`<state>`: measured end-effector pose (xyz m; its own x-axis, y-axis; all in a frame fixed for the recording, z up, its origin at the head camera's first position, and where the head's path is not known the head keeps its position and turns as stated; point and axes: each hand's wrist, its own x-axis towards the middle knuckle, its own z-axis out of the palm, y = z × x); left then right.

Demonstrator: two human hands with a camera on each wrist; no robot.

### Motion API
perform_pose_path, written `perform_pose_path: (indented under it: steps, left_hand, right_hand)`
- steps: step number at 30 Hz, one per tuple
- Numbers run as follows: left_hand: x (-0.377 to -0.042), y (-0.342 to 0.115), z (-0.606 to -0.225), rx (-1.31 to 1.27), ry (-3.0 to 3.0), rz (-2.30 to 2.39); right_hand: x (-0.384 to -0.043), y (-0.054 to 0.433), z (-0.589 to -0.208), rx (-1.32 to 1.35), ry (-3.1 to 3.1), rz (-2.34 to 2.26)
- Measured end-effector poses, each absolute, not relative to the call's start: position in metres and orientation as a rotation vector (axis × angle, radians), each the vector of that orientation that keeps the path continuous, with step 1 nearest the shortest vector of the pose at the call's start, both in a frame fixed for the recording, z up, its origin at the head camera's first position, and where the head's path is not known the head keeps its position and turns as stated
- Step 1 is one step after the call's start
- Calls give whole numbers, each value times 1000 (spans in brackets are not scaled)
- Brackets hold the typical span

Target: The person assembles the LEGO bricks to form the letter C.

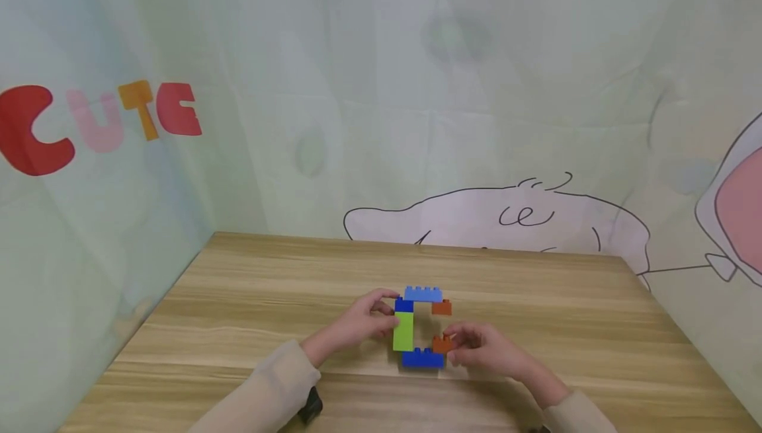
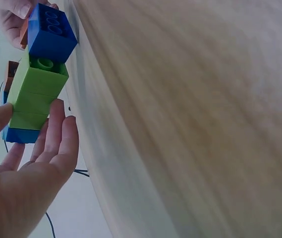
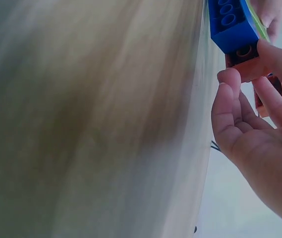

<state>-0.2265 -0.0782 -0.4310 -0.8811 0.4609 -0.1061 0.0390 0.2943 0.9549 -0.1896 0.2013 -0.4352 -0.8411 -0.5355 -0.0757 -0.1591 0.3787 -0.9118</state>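
A C-shaped build of toy building blocks stands out over the table in the head view. Its left side is a lime green stack (image 1: 403,332) with a small dark blue block (image 1: 404,305) above it. A light blue block (image 1: 423,294) runs along the top, with an orange block (image 1: 442,308) under its right end. Along the bottom lies a long dark blue block (image 1: 423,358), its hollow underside showing in both wrist views. My left hand (image 1: 363,317) grips the green stack between thumb and fingers. At the lower right, my right hand (image 1: 485,350) pinches another orange block (image 1: 440,344).
The build and both hands are over a wood-grain table (image 1: 250,301). Behind it hangs a pale printed backdrop (image 1: 381,102) with a line-drawn animal and coloured letters. A black wrist device (image 1: 311,406) shows beneath the left sleeve (image 1: 268,380).
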Motion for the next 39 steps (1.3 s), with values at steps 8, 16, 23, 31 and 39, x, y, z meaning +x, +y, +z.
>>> perform_pose_path:
  steps: [8, 16, 23, 31, 39]
  left_hand:
    - [-229, -81, -435, 511, 2167, 1612]
    - [-237, -78, -434, 477, 2172, 1544]
    - [-244, -72, -434, 429, 2135, 1491]
    - [-250, -73, -433, 396, 2051, 1464]
    - [-250, -77, -432, 390, 2038, 1397]
  right_hand:
    - [-196, 205, -439, -642, 2368, -1365]
    - [-201, 206, -441, -677, 2432, -1338]
    - [-204, 207, -444, -697, 2459, -1280]
    - [-205, 206, -440, -610, 2471, -1204]
    - [-205, 204, -439, -626, 2461, -1182]
